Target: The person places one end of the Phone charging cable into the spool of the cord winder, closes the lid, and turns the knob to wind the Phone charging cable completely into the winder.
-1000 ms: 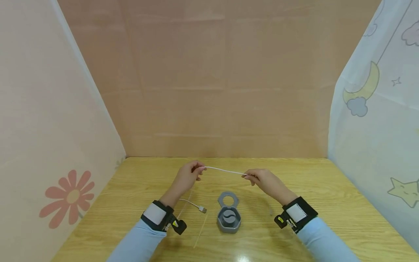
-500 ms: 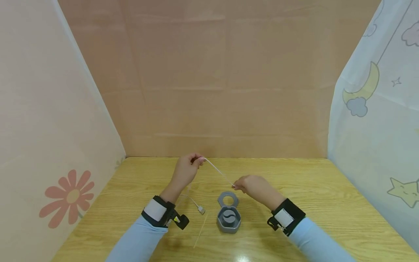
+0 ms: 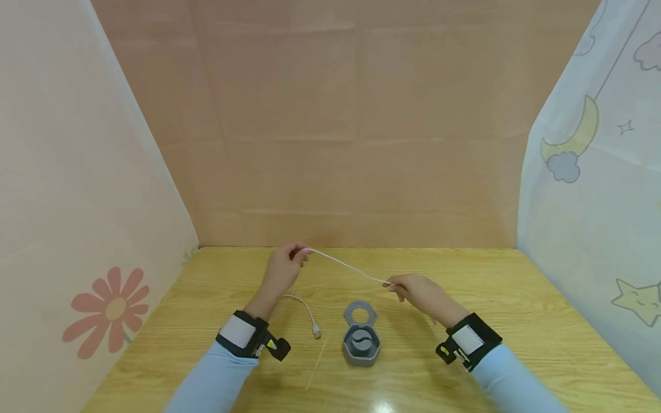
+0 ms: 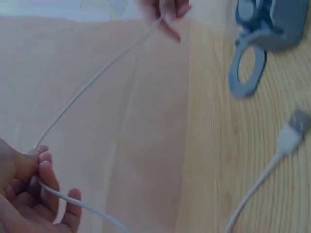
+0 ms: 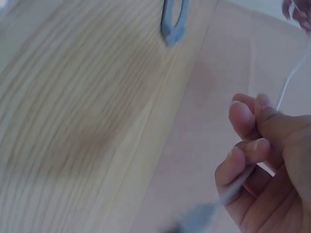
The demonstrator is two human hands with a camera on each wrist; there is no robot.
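White charging cable (image 3: 345, 265) runs taut between a person's two hands above a wooden table (image 3: 516, 321): the left hand (image 3: 281, 271) pinches it at the raised end, the right hand (image 3: 415, 289) pinches it lower. Its USB plug (image 3: 316, 331) dangles below the left wrist. Straightening appears under way; winding it into the grey cable winder (image 3: 361, 339), between the wrists, likely calls for slack.

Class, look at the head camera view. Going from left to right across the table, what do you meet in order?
Left hand → USB plug at the loose end of the white cable → grey holder → right hand.
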